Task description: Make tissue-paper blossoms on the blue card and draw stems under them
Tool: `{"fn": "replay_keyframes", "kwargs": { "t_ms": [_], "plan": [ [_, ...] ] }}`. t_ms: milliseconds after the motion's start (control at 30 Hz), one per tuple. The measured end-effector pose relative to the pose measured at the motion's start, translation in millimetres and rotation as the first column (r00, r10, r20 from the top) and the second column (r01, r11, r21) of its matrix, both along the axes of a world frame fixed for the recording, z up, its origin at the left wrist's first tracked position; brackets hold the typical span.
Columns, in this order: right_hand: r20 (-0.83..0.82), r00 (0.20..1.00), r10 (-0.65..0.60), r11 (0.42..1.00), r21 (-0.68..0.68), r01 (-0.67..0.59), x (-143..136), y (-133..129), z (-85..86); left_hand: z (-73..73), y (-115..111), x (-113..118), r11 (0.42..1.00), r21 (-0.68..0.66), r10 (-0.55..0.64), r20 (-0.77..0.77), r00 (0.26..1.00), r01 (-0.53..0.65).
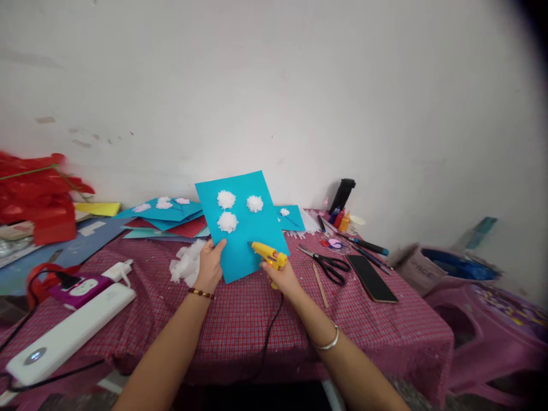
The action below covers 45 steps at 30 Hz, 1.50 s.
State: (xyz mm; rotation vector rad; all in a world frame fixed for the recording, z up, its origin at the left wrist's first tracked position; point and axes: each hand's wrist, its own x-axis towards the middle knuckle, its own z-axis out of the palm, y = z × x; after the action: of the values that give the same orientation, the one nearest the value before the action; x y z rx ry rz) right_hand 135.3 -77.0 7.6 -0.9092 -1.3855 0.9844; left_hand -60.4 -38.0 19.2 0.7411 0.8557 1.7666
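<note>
My left hand (210, 264) grips the lower left edge of a blue sheet (244, 242), which is held up tilted above the table. Three white fluffy paper flowers (226, 199) sit on the upper part of the sheet. In my right hand (278, 276) is a yellow glue gun (270, 254), its dark nozzle pointing left at the lower part of the sheet. Whether the nozzle touches the sheet I cannot tell. A black cord hangs down from the gun. Crumpled white tissue (186, 264) lies beside my left hand.
Right on the checked tablecloth (240, 325) are scissors (329, 265), a wooden stick (320, 285), a phone (371, 278), brushes and paint bottles (339, 218). Leftward lie stacked blue cards (165, 212), a white power bank (71, 334) and a purple socket box (81, 290). A wall rises behind.
</note>
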Motion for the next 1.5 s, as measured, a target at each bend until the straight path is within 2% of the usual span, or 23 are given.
{"fn": "replay_keyframes", "kwargs": {
  "t_ms": [233, 400, 567, 900, 1500],
  "plan": [
    [-0.011, 0.990, -0.139, 0.990, 0.013, 0.140, 10.1, 16.0, 16.6, 1.4, -2.9, 1.6, 0.997, -0.029, -0.078, -0.004, 0.997, 0.078],
    [0.032, 0.981, -0.193, 0.981, 0.042, 0.191, 7.5, 14.5, 1.0, -2.2, -1.4, 1.6, 0.994, -0.040, -0.097, 0.024, 0.995, 0.098],
    [0.053, 0.981, -0.185, 0.982, 0.037, 0.183, 3.6, 10.0, -11.4, -1.2, -1.4, 1.9, 0.994, -0.043, -0.095, 0.029, 0.995, 0.096],
    [0.055, 0.976, -0.210, 0.977, 0.049, 0.208, 2.3, 8.4, -13.4, 2.5, -6.0, 4.1, 0.991, -0.047, -0.128, 0.015, 0.992, 0.128],
    [0.098, 0.962, -0.254, 0.966, 0.070, 0.248, 2.5, 3.2, -9.3, -2.2, -3.8, 4.1, 0.989, -0.033, -0.144, 0.002, 0.990, 0.144]
  ]
}}
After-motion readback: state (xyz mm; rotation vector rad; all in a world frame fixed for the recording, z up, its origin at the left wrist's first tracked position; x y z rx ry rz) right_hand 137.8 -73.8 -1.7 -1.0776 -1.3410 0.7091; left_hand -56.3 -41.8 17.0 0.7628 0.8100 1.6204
